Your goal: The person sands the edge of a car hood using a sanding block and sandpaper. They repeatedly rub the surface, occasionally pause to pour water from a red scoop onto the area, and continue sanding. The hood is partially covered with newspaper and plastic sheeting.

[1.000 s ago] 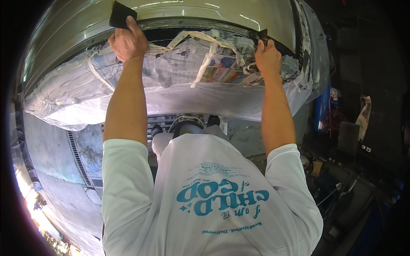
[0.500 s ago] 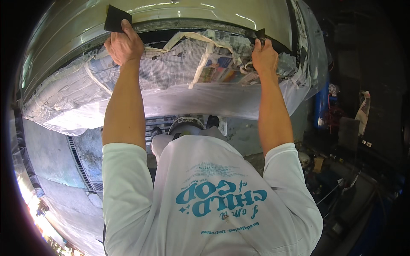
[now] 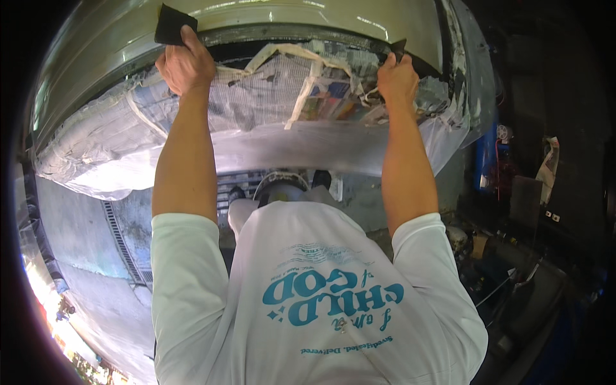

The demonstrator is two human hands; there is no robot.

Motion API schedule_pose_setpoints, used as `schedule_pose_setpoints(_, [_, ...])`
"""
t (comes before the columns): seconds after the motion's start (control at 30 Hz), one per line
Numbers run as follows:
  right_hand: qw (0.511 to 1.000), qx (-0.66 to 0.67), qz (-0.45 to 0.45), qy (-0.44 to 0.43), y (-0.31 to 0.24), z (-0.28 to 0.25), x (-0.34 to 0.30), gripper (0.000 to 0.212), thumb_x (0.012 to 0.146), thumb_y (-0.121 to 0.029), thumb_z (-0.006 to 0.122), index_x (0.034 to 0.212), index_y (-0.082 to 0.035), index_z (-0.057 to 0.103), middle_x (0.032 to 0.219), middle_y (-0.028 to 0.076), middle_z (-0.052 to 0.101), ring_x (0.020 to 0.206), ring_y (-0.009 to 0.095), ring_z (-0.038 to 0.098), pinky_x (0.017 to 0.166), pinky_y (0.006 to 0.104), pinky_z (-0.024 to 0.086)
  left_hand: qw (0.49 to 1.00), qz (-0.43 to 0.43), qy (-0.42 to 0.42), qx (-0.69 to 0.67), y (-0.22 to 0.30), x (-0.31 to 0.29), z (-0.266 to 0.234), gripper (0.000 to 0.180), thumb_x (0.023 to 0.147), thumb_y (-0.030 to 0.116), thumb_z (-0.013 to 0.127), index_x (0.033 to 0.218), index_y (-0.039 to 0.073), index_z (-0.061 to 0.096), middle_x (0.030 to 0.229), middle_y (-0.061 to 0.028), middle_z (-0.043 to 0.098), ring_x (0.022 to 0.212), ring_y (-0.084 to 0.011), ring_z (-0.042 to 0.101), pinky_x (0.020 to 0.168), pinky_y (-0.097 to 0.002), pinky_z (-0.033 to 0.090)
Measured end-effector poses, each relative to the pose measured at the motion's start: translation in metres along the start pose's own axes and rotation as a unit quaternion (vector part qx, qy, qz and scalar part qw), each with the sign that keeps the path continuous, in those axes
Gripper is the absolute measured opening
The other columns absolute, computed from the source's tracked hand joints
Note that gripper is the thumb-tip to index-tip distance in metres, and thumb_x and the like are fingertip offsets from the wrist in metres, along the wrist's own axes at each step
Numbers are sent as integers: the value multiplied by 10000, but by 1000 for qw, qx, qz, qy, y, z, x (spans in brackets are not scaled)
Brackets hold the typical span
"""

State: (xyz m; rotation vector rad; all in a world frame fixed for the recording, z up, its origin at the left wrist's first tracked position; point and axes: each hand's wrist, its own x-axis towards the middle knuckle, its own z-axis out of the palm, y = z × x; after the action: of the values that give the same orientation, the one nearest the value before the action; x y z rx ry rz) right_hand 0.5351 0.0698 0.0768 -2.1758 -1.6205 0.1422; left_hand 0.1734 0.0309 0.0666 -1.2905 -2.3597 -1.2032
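My left hand is closed on a thin black rubber squeegee, thumb lying along its face, over the edge of a glossy olive-beige car panel. Farther right, my right hand pinches a small dark piece of sheet, perhaps sandpaper, at the panel's dark lower seam. Its fingers cover most of that piece. Below the seam hangs masking newspaper, torn and grey-smeared along its top. Strips of cream masking tape cross it.
Clear plastic sheeting drapes beneath the newspaper. A round bucket stands between my feet. To the left, a drain grate runs through the concrete floor. Dark clutter and a blue metal frame are at the right.
My right hand has shifted very slightly, and its dark piece sits a little farther right. The left hand and its squeegee have barely moved.
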Motion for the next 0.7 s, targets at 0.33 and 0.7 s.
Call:
schedule_pose_setpoints(0.33, [993, -69, -58, -78, 1, -21, 0, 373, 1002, -403, 515, 1067, -39, 560, 970, 287, 699, 962, 497, 659, 846, 570, 511, 1000, -13, 9, 3, 0, 0, 4, 444, 1038, 410, 381, 1154, 101, 678, 1085, -157, 722, 1036, -362, 618, 1014, -421, 379])
schedule_pose_setpoints(0.7, [1000, -3, -7, -12, 16, -1, -9, 351, 1006, -375, 506, 1037, -27, 543, 910, 292, 695, 933, 497, 663, 830, 556, 513, 1000, -11, -13, 10, -5, -3, 3, 462, 1043, 415, 367, 1159, 88, 672, 1126, -153, 710, 1038, -354, 620, 1021, -417, 376])
